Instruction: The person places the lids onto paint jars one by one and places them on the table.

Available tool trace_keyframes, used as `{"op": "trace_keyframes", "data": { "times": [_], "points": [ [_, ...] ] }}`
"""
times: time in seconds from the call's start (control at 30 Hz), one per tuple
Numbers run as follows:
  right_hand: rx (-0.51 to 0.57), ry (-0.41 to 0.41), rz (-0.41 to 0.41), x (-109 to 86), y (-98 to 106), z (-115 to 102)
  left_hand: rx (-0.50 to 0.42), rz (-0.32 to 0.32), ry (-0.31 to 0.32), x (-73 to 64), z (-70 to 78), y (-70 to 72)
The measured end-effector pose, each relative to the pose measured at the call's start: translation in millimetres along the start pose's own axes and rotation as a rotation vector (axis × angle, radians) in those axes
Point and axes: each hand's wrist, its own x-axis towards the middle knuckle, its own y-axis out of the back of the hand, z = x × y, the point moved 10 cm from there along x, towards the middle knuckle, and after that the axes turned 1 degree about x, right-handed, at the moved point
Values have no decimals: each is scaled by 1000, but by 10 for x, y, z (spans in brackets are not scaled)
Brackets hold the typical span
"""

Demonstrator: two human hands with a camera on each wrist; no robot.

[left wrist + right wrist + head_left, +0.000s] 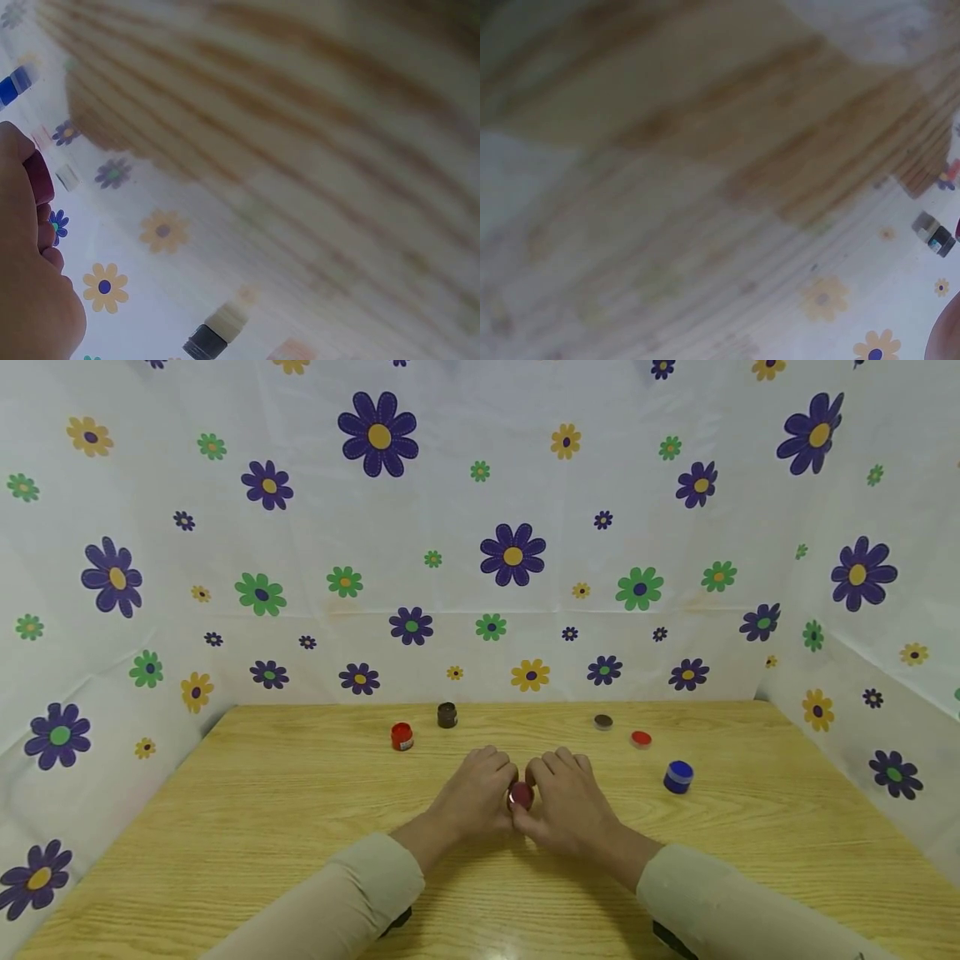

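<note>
Near the middle of the table, a small maroon paint jar [521,795] sits between both hands, its round top showing. My left hand [476,789] grips it from the left with curled fingers. From the right, my right hand [566,797] pinches it, thumb at the near side of the top and fingers bent round the far side. The left wrist view shows the maroon side of the jar [40,178] beside the left hand [34,277]. Only a sliver of the right hand [946,334] appears in the right wrist view.
Behind the left hand stand a red jar [402,737] and a black jar [447,716], both without lids. At the back right lie a dark lid [603,722] and a red lid [641,739]. A lidded blue jar [678,777] stands right of the hands. Flowered cloth [450,510] surrounds the wooden table [262,827].
</note>
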Motion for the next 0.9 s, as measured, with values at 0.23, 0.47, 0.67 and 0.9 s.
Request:
{"op": "trace_keyframes", "data": {
  "times": [0.23,0.47,0.67,0.9],
  "points": [
    [-6,-7,-2,-8,5,13,13,-1,-13,-1,19,-3],
    [-46,-34,-12,-4,8,44,-14,-40,3,16,21,-34],
    [-22,-21,-8,1,11,16,15,-37,25,9,-5,-31],
    [-12,7,-7,-10,8,-14,9,-29,25,5,20,1]
  ]
}}
